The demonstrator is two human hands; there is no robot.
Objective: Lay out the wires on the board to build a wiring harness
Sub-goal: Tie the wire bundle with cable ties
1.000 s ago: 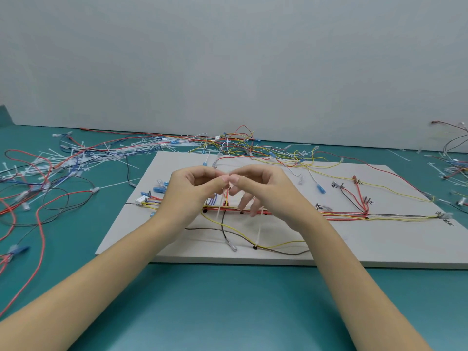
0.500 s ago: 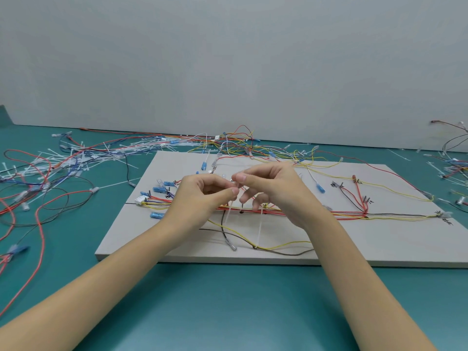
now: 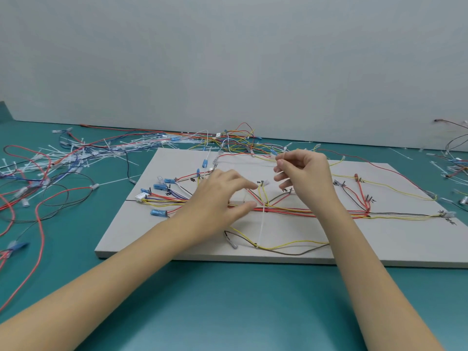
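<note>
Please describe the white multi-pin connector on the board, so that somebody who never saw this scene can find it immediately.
Start at the grey board on the green table and go to its left edge, about halfway up. There the white connector lies, left of the left hand, with a fan of coloured wires running right from it. Its neighbours are blue sleeved terminals; it alone is white and blocky.

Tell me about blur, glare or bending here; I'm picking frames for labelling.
Head view: even soft light, no glare; left hand slightly motion-blurred; board edges bow from the wide lens; far wires soft.
</note>
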